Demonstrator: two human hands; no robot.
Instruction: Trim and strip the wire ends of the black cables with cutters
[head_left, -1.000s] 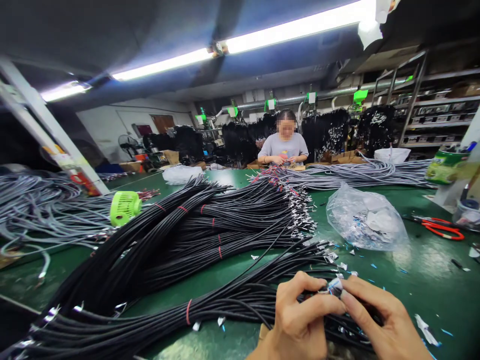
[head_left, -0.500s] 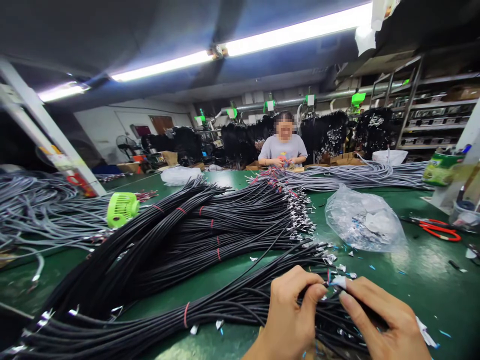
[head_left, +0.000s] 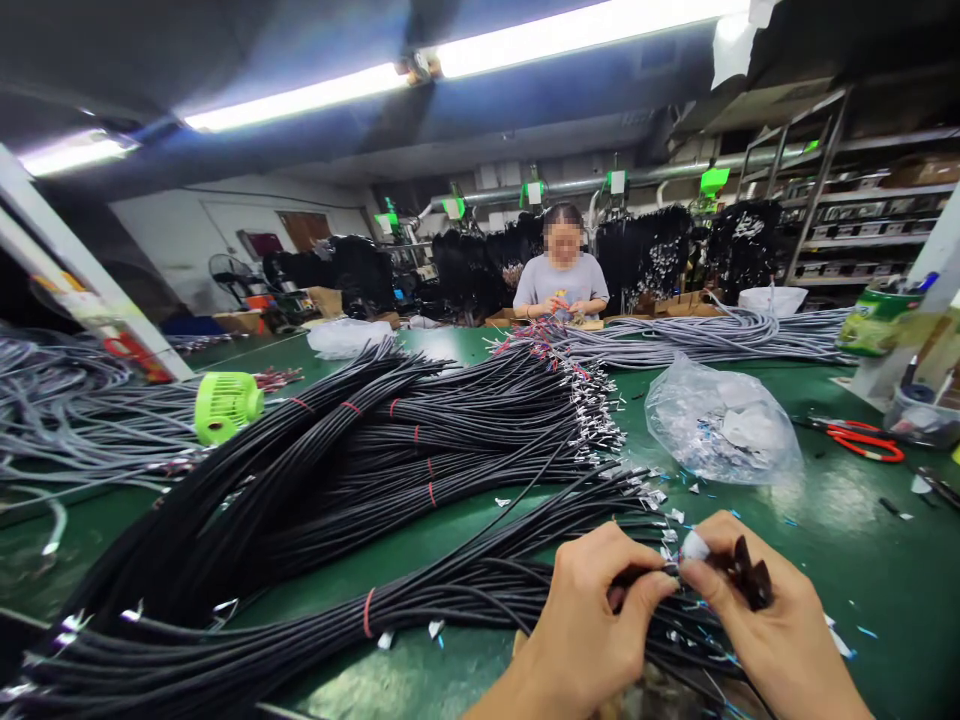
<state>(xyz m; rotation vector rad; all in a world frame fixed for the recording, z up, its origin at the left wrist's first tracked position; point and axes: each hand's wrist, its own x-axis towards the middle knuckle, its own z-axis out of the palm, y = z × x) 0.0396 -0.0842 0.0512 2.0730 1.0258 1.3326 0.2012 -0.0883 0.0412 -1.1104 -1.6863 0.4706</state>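
Observation:
My left hand (head_left: 600,600) pinches the end of a black cable (head_left: 670,570) between thumb and forefinger, low on the right. Close against it, my right hand (head_left: 772,610) is closed, thumb and forefinger meeting at the cable end. A white scrap (head_left: 695,546) shows at the right fingertips; whether it is paper or a finger cover I cannot tell. A dark pointed tool (head_left: 750,578) sticks up from inside the right hand, its kind unclear. Under both hands lies a bundle of black cables (head_left: 450,600), tied with a red band (head_left: 368,612), with white and blue scraps around their ends.
More tied black cables (head_left: 337,470) cover the middle of the green table (head_left: 847,530). A clear bag of scraps (head_left: 724,425), red-handled pliers (head_left: 866,440) and a green fan (head_left: 229,407) lie about. Grey cables (head_left: 675,342) lie at the back, where a person (head_left: 562,275) sits.
Both hands have shifted slightly and stay together at the cable end. My right hand has turned, bringing the dark tool into sight. The view has tilted down and right a little.

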